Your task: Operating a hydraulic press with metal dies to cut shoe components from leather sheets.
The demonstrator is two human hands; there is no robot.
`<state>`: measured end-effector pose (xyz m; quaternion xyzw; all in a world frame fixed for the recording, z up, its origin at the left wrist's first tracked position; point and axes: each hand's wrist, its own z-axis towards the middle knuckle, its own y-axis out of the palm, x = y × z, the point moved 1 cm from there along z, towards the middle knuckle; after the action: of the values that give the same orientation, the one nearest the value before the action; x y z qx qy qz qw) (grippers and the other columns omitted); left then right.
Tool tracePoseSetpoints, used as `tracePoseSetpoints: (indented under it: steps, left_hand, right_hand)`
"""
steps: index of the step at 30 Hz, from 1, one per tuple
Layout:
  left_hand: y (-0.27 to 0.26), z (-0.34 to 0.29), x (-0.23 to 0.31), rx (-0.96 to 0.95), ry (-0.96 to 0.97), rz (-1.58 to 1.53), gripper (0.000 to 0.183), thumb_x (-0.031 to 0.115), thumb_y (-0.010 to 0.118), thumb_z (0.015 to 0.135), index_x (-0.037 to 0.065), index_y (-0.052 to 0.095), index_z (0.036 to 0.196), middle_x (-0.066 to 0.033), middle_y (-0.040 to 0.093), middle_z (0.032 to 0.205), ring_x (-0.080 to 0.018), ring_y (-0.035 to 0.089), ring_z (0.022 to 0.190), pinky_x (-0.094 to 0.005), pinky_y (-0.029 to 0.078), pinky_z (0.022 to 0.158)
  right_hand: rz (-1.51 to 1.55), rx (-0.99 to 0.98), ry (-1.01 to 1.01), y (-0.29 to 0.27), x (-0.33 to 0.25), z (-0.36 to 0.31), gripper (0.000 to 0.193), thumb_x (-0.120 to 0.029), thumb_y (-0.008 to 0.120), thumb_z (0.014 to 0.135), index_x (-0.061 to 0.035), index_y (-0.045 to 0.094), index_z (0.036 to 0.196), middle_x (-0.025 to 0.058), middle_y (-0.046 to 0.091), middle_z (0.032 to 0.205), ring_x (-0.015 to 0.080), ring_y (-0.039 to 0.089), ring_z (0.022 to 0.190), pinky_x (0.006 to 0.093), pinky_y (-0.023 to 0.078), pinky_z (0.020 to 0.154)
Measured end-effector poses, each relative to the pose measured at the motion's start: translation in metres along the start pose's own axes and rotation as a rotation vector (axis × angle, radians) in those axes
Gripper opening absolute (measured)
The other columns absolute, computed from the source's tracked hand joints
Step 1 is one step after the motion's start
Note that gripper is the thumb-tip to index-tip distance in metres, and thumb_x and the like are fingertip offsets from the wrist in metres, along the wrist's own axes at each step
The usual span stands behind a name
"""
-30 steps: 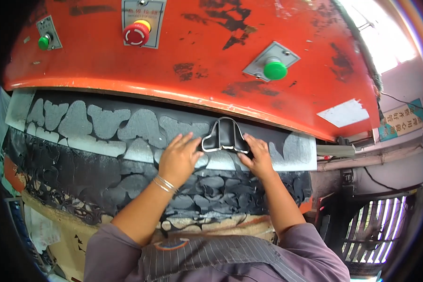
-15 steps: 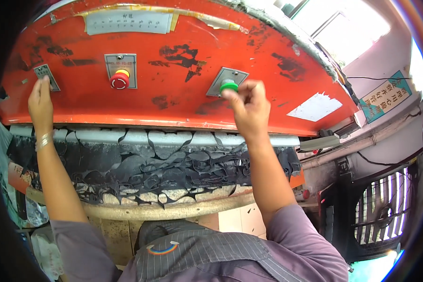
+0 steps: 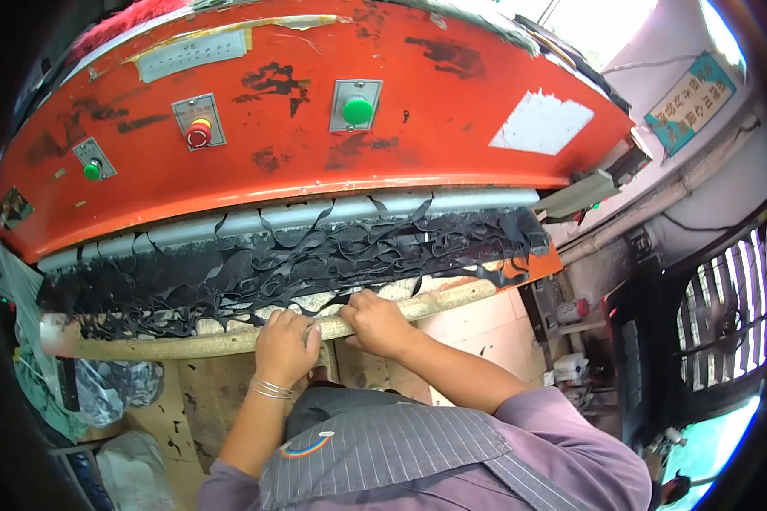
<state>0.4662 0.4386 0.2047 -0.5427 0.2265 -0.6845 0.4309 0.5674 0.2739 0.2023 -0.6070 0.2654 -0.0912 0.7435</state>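
Both hands, the left hand (image 3: 286,345) and right hand (image 3: 377,322), dropped from the buttons, now clenched on the board edge (image 3: 187,343).

head cam | looks down, close | orange press (image 3: 315,128) ahead

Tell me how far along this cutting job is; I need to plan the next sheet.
Done: the black sheet under the orange press head is mostly a web of cut-out scrap. In hand: the left hand and right hand rest on the front edge of the cutting board, off the green buttons. Left: the scrap web is not yet cleared.
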Motion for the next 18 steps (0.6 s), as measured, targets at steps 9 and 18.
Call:
tracePoseSetpoints:
  steps: [9,18]
  left_hand:
    - [-0.016,0.025,-0.012,-0.126,-0.004,-0.035,0.019,0.024,0.069,0.074,0.005,0.07,0.074,-0.0119,0.062,0.071,-0.0317,0.058,0.07,-0.0404,0.048,0.067]
    - [-0.012,0.123,-0.013,-0.177,-0.065,-0.23,0.011,0.014,0.067,0.08,0.003,0.068,0.075,-0.0121,0.066,0.075,-0.0309,0.061,0.072,-0.0385,0.048,0.069]
  right_hand:
    - [0.193,-0.321,-0.127,-0.069,0.03,0.09,0.024,-0.026,0.064,0.075,-0.0029,0.069,0.076,0.0205,0.068,0.079,0.0379,0.067,0.077,0.046,0.053,0.072]
    - [-0.359,-0.231,-0.374,-0.047,0.151,0.246,0.021,-0.022,0.053,0.083,-0.013,0.072,0.086,0.004,0.068,0.095,0.0231,0.062,0.1,0.0408,0.049,0.081]
